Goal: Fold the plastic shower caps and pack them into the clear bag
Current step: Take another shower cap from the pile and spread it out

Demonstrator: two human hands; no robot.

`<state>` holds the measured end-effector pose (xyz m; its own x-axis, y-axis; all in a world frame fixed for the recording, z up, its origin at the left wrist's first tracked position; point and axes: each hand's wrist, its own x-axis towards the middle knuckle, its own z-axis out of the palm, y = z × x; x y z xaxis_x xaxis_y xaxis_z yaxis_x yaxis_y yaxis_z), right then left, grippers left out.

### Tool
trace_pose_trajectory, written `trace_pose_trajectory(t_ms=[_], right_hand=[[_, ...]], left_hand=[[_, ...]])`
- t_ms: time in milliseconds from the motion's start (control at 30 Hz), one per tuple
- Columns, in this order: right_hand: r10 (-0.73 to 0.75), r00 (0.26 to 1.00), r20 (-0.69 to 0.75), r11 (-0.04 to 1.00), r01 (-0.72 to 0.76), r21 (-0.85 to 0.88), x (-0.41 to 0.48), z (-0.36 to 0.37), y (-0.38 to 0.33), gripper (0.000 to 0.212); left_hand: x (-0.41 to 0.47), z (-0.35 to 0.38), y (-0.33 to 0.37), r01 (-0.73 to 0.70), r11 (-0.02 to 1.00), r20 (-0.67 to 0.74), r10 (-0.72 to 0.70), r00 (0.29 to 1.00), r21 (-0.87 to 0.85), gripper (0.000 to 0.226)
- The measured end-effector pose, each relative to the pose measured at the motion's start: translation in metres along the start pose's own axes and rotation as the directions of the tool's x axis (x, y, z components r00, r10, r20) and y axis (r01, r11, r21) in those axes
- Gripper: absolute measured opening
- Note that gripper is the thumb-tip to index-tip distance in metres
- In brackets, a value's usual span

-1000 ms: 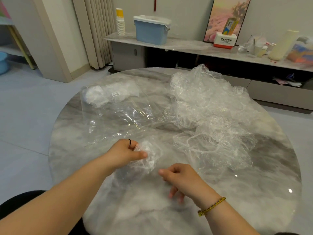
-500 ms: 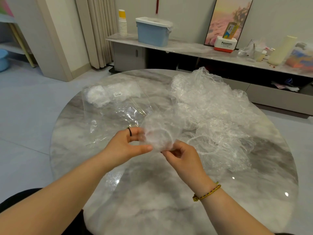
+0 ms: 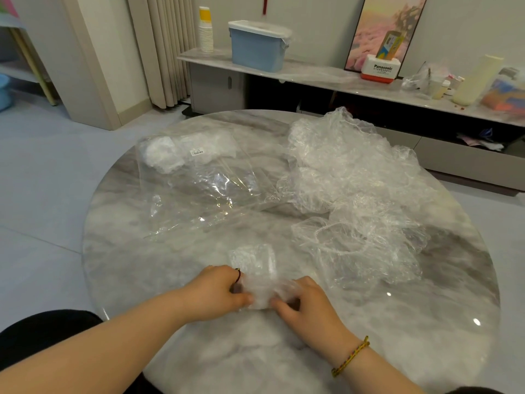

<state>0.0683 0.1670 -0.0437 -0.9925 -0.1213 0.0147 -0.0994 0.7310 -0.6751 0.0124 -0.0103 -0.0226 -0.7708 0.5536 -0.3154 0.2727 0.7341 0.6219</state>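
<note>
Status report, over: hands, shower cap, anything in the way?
Left hand and right hand both pinch the folded shower cap at the table. Clear bag lies beyond. Loose caps heaped right, path to bag free.

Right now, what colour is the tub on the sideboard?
Tub light blue, lid white; head view.

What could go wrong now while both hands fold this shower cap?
The shower cap, pinched by the left hand and right hand, may unfold when released. The loose caps lie close beside the right hand and could get dragged. The clear bag may slide on the smooth table.
</note>
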Motion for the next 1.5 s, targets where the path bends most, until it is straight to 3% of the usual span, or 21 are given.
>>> trace_pose_trajectory(t_ms=[100,167,267,333,400,433,500,533,600,667,733,833,900,1067,1200,1300,1400,1500], right_hand=[[0.171,0.984,-0.053,0.985,-0.168,0.048,0.011,0.001,-0.005,0.042],[0.26,0.962,-0.083,0.96,-0.248,0.131,0.018,0.003,-0.006,0.037],[0.333,0.937,-0.106,0.942,-0.326,0.079,0.028,0.005,-0.011,0.024],[0.355,0.925,-0.139,0.934,-0.356,0.02,0.033,0.003,-0.015,0.02],[0.375,0.916,-0.141,0.925,-0.381,-0.014,0.037,0.003,-0.017,0.024],[0.388,0.911,-0.137,0.918,-0.395,-0.027,0.038,0.003,-0.018,0.024],[0.416,0.899,-0.135,0.905,-0.424,-0.038,0.04,0.003,-0.018,0.023],[0.417,0.898,-0.14,0.904,-0.426,-0.042,0.04,0.004,-0.018,0.023],[0.401,0.902,-0.161,0.907,-0.416,-0.071,0.038,0.005,-0.019,0.026],[0.351,0.922,-0.164,0.92,-0.373,-0.124,0.036,0.008,-0.015,0.035],[0.329,0.931,-0.158,0.917,-0.355,-0.183,0.034,0.01,-0.015,0.046],[0.038,0.957,-0.288,0.915,-0.149,-0.374,0.033,0.02,-0.01,0.053],[-0.048,0.964,-0.262,0.878,-0.085,-0.471,0.034,0.024,-0.012,0.05],[0.053,0.992,-0.115,0.84,-0.107,-0.533,0.038,0.026,-0.004,0.054],[0.133,0.991,0.027,0.846,-0.099,-0.524,0.042,0.021,-0.001,0.096],[0.134,0.99,0.044,0.868,-0.096,-0.487,0.041,0.017,-0.002,0.102],[0.157,0.987,-0.014,0.845,-0.142,-0.516,0.043,0.023,0.0,0.098],[0.123,0.983,-0.134,0.825,-0.177,-0.536,0.044,0.029,0.0,0.06]], left_hand=[[0.004,-0.002,-0.003,0.095,0.961,-0.037,-0.108,0.993,-0.261,0.03],[0.009,0.0,-0.006,0.135,0.917,-0.115,-0.19,0.975,-0.375,0.027],[0.011,-0.001,-0.004,0.168,0.866,-0.233,-0.305,0.923,-0.472,0.015],[0.01,-0.002,-0.001,0.154,0.953,-0.493,-0.268,0.827,-0.26,0.016],[0.011,0.0,-0.002,0.062,0.992,-0.725,0.037,0.687,0.109,0.021],[0.013,0.004,-0.004,0.001,0.965,-0.727,0.197,0.658,0.262,0.024],[0.019,0.015,-0.007,-0.112,0.885,-0.622,0.403,0.671,0.452,0.032],[0.022,0.02,-0.008,-0.121,0.861,-0.532,0.409,0.742,0.494,0.037],[0.021,0.022,-0.002,-0.059,0.87,-0.356,0.262,0.897,0.49,0.058],[0.023,0.024,-0.002,-0.024,0.877,-0.283,0.181,0.942,0.48,0.089],[0.026,0.026,-0.008,0.008,0.896,-0.213,0.097,0.972,0.443,0.096],[0.026,0.026,-0.01,0.023,0.899,-0.183,0.064,0.981,0.438,0.103],[0.023,0.025,-0.009,0.024,0.898,-0.172,0.058,0.983,0.44,0.106],[0.023,0.025,-0.008,0.02,0.885,-0.142,0.052,0.989,0.465,0.107],[0.025,0.026,-0.006,0.039,0.867,-0.129,0.029,0.991,0.497,0.106],[0.027,0.027,-0.006,0.046,0.858,-0.112,0.013,0.994,0.511,0.107],[0.028,0.026,-0.007,0.04,0.846,-0.095,0.012,0.995,0.531,0.114],[0.027,0.025,-0.005,0.058,0.841,-0.086,-0.014,0.996,0.537,0.108]])
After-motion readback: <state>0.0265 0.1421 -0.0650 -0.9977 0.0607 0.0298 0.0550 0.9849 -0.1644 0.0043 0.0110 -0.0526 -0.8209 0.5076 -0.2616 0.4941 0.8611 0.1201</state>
